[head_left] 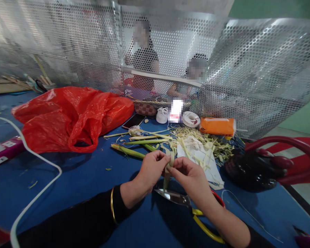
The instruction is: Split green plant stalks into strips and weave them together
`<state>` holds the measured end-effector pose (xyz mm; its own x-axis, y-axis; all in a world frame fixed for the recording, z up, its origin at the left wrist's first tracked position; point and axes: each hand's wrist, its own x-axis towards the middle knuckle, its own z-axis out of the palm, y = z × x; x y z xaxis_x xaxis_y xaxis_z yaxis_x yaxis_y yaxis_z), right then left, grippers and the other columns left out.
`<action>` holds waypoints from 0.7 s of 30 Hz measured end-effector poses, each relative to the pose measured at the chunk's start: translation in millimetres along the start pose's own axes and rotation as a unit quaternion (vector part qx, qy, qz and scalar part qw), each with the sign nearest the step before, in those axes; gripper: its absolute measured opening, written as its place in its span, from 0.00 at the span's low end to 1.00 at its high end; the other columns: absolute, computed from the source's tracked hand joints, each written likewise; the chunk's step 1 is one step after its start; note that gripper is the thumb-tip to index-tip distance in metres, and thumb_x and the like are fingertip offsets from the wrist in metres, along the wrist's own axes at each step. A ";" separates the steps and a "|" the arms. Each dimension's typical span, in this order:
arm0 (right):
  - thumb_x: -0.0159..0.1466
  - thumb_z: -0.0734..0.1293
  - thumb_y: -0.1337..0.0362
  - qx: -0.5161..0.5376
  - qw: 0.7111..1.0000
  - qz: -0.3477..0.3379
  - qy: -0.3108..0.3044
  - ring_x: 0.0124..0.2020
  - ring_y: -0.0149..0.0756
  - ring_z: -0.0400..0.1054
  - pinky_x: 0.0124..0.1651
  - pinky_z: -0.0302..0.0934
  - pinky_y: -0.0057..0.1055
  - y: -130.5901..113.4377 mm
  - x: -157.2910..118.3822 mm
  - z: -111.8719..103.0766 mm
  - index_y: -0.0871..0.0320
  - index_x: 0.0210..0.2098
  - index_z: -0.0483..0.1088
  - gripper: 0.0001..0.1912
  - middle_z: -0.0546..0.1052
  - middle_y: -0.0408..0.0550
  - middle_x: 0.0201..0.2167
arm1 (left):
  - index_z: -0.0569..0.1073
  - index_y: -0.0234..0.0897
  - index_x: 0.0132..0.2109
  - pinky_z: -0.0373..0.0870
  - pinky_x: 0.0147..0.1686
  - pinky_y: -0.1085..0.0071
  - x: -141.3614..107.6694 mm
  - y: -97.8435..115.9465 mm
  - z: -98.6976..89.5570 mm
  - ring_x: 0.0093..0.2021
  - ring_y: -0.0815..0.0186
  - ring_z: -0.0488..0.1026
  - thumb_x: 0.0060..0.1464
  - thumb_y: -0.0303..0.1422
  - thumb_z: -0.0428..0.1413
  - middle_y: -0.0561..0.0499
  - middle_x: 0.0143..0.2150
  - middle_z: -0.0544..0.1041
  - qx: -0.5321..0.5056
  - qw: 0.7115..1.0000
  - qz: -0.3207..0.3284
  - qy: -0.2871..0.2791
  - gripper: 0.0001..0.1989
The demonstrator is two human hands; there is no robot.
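Observation:
My left hand (152,167) and my right hand (193,175) meet at the middle of the blue table. Between their fingertips stands a pale green leaf strip (167,177), pinched from both sides, with its tip pointing down. Both hands are closed on it; the fingers hide part of the strip. Scissors (174,197) with yellow and red handles lie open just under the strip, partly covered by my right forearm. Beyond my hands lie green stalks (130,151), a heap of shredded plant bits (219,143) and a white paper sheet (212,168).
A red plastic bag (59,113) fills the left back, with a white cable (41,162) curving before it. A dark kettle (253,168) stands at right. A phone (134,121), a ribbon spool (191,119) and an orange pack (217,126) line a perforated metal screen (167,38); two people are behind it.

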<state>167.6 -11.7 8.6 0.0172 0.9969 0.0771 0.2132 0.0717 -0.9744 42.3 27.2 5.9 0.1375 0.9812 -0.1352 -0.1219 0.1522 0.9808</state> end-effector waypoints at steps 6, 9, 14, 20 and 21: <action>0.54 0.69 0.64 0.007 1.000 0.026 -0.002 0.23 0.31 0.64 0.28 0.58 0.28 0.0 0.3 0.9 0.57 0.24 0.68 0.06 0.72 0.40 0.20 | 0.68 0.34 0.25 0.64 0.18 0.77 -0.4 -1.8 0.7 0.18 0.73 0.63 0.47 0.37 0.59 0.57 0.19 0.67 -0.027 0.999 -0.024 -0.010 0.12; 0.55 0.68 0.64 0.000 1.000 0.011 0.010 0.23 0.31 0.64 0.29 0.59 0.28 0.5 0.9 -0.1 0.57 0.23 0.67 0.07 0.72 0.40 0.20 | 0.67 0.35 0.25 0.67 0.19 0.75 -3.0 1.8 1.9 0.19 0.72 0.65 0.46 0.37 0.60 0.57 0.19 0.66 -0.045 0.998 -0.029 -0.017 0.12; 0.55 0.68 0.63 -0.009 1.000 0.004 0.022 0.23 0.32 0.65 0.28 0.60 0.29 1.1 1.5 -0.7 0.56 0.23 0.67 0.07 0.72 0.40 0.19 | 0.67 0.35 0.24 0.67 0.20 0.75 -5.3 5.7 1.8 0.19 0.72 0.66 0.46 0.38 0.60 0.57 0.19 0.67 -0.060 0.997 -0.024 -0.042 0.13; 0.56 0.68 0.62 -0.014 1.000 0.004 0.022 0.23 0.33 0.66 0.28 0.60 0.29 3.3 1.3 -0.9 0.57 0.24 0.68 0.07 0.74 0.42 0.20 | 0.67 0.35 0.24 0.67 0.19 0.75 -2.5 -1.2 0.8 0.19 0.72 0.65 0.45 0.35 0.59 0.57 0.19 0.67 -0.027 0.999 -0.017 -0.025 0.10; 0.57 0.68 0.62 -0.019 1.000 -0.001 0.024 0.23 0.33 0.66 0.28 0.60 0.29 3.9 1.2 -1.0 0.57 0.24 0.68 0.07 0.74 0.42 0.20 | 0.67 0.35 0.24 0.66 0.19 0.76 -2.1 -2.5 0.8 0.18 0.73 0.65 0.46 0.35 0.59 0.57 0.19 0.67 -0.025 0.999 -0.021 -0.022 0.10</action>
<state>169.4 -10.3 5.1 0.0633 0.9940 0.0891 0.2497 0.0707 -0.9657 43.0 24.6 3.9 0.1865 0.9680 -0.1681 -0.1642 0.1994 0.9661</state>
